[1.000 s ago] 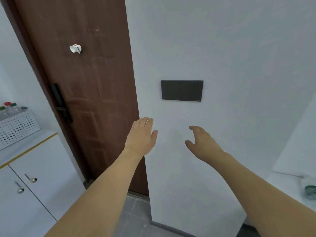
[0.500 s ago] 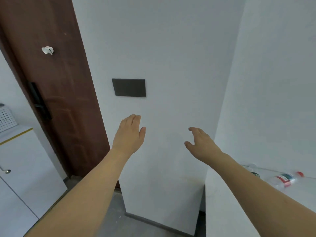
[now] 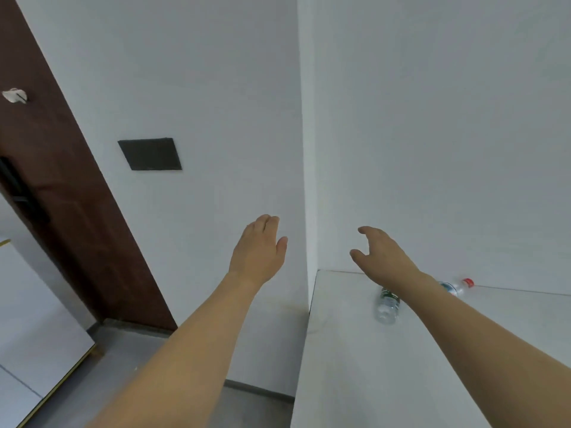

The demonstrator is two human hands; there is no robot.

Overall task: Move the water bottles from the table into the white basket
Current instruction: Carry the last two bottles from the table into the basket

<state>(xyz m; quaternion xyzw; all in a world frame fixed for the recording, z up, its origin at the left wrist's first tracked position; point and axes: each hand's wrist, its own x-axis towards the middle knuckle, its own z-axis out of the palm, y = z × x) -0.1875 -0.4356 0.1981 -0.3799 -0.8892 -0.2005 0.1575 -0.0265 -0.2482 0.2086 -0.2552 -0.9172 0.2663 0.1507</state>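
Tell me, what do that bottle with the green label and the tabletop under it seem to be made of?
The bottle with the green label looks like thin clear plastic: you see the table through its body, with soft glints. The tabletop is a smooth, pale grey-white slab with a matte look; laminate or painted board is likely, though stone cannot be ruled out.

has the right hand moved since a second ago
Yes. The right hand has swung right, away from the dark wall plate, and now reaches over the white table.

- No text, brand or number is legible anywhere.
- Green-label bottle (image 3: 387, 305), lower right of the frame: print too blurred to read.
- Red-cap bottle (image 3: 454, 287), right edge: label likewise unreadable.
- Dark wall panel (image 3: 150, 154), centre left: no readable marking.
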